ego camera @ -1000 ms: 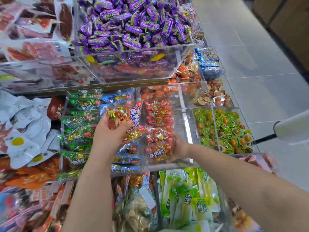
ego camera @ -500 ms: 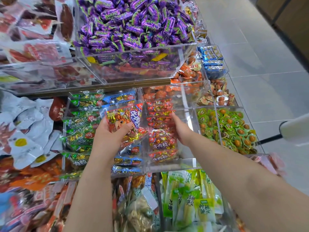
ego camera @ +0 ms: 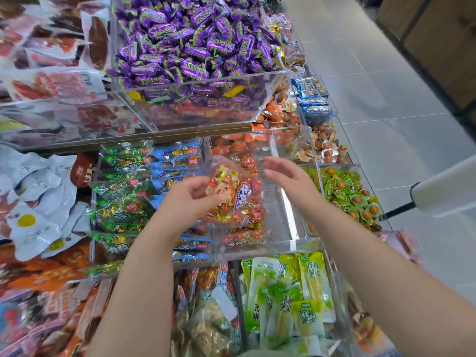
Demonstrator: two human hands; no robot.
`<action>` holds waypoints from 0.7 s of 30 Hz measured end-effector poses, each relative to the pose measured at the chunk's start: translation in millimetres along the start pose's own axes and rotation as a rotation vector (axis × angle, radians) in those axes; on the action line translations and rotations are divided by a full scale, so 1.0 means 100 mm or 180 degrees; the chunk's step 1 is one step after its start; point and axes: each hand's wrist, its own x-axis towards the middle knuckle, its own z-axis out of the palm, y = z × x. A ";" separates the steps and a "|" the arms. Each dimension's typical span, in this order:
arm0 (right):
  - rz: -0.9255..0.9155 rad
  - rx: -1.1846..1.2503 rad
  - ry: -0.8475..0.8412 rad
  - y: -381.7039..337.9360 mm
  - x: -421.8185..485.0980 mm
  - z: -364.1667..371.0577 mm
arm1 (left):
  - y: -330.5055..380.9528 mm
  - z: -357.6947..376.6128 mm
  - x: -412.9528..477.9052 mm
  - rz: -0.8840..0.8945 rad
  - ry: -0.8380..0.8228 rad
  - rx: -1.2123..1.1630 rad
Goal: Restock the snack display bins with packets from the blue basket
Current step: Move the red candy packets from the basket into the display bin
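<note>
Far left: row of green packets [ego camera: 121, 202], stocked in its own compartment. Next over: left hand [ego camera: 185, 202], thumb and fingers pinching a red snack packet [ego camera: 237, 199] over the clear acrylic bin [ego camera: 288, 217]. Right of the packet: right hand [ego camera: 288, 176], fingers spread, holding nothing, just beside the packet's edge. Step in hand, by judgement: placing this packet. Next: lower onto the red packets beneath, lay flat, release. Blue basket: not in view.
</note>
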 end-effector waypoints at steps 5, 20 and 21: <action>0.0438 0.0378 -0.0716 -0.10 -0.21 -0.08 | 0.07 0.29 0.05 0.0190 -0.0247 -0.0069; 0.0183 -0.1335 -0.0836 -0.19 -0.54 -0.28 | 0.27 0.30 -0.16 0.0076 -0.0238 -0.0112; 0.0091 -0.1310 -0.0865 -0.22 -0.55 -0.27 | 0.32 0.33 -0.17 0.0074 -0.0475 0.0254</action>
